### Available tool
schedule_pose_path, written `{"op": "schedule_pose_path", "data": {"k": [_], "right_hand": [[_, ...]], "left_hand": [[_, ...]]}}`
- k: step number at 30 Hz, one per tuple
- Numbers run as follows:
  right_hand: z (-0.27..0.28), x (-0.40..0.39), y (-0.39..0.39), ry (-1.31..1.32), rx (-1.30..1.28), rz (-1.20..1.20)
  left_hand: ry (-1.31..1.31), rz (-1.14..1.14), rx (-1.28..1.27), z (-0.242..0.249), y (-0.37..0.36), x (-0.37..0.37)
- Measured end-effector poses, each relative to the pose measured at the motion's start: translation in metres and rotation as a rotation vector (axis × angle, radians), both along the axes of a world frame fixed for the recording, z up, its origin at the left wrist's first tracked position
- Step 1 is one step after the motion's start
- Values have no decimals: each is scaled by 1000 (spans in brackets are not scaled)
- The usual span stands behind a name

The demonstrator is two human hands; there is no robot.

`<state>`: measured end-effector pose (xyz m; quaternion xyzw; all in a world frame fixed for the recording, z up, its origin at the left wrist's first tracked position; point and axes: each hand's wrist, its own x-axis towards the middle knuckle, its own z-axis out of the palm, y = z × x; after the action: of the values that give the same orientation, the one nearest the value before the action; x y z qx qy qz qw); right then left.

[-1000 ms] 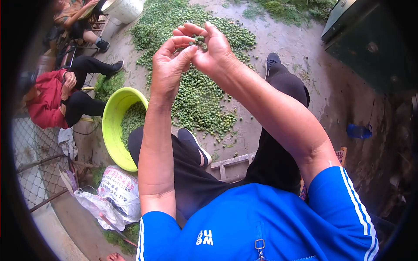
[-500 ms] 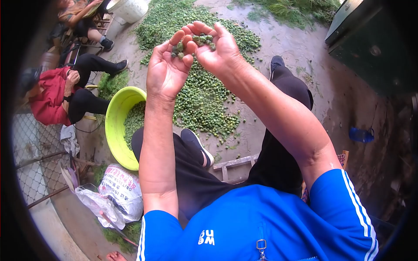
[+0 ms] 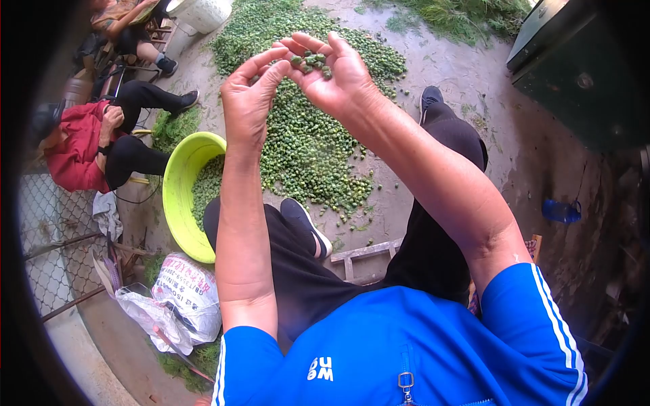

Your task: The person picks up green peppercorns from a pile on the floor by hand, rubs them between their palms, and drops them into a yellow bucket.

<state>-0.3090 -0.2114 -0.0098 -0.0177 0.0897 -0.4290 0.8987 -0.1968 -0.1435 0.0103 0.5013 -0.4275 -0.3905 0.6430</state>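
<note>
My right hand is palm up and cupped, with several small green cones lying in it. Beside it, my left hand is closed, thumb bent in against curled fingers. A dark green bit shows in its fold; the rest of what it holds is hidden. The left fingertips come close to the right hand's fingers. Beneath both hands, a wide heap of the same green cones spreads over the floor.
A yellow-green tub partly filled with green cones stands by my left leg. White sacks lie behind it. A person in red and another person sit at left. Cut greenery and a dark cabinet are at right.
My left hand, earlier turned palm up with green cones showing in it, has rolled over, closed and shifted slightly left. The right hand has barely moved and keeps its cones.
</note>
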Motion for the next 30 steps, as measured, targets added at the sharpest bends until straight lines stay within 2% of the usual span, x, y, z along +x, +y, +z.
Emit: {"op": "schedule_pose_path", "data": {"k": [2, 4, 6, 8, 9, 12, 13, 14, 16, 18, 19, 22, 30], "right_hand": [[0, 1, 1, 30, -23, 11], [-1, 2, 3, -6, -77, 43], [-1, 2, 2, -24, -52, 46], [4, 0, 2, 84, 48, 12], [1, 1, 1, 83, 46, 13], [-10, 4, -4, 124, -11, 24], [-10, 4, -3, 182, -24, 35], [-10, 3, -3, 242, -36, 46], [-12, -2, -5, 268, -29, 94], [-15, -4, -8, 287, -212, 161], [-6, -6, -3, 356, -306, 116], [1, -6, -1, 494, -460, 17], [4, 1, 6, 732, -792, -22]], "left_hand": [[-103, 48, -45, -3, -2, -3], [-460, 81, -94, -14, -7, 2], [-494, 72, -100, -16, -7, 12], [416, -304, 50, -8, -4, 29], [415, -303, 48, -10, -4, 29], [966, -270, -46, -8, -4, 25], [1080, -443, -103, -8, -4, 30], [1080, -439, -104, -10, -3, 31], [1147, -267, -139, -11, -3, 28], [1170, -287, -186, -11, -3, 27], [1157, -266, -193, -8, -3, 23], [1149, -240, -207, -8, -2, 21], [1087, -293, -182, -14, -3, 18]]}}
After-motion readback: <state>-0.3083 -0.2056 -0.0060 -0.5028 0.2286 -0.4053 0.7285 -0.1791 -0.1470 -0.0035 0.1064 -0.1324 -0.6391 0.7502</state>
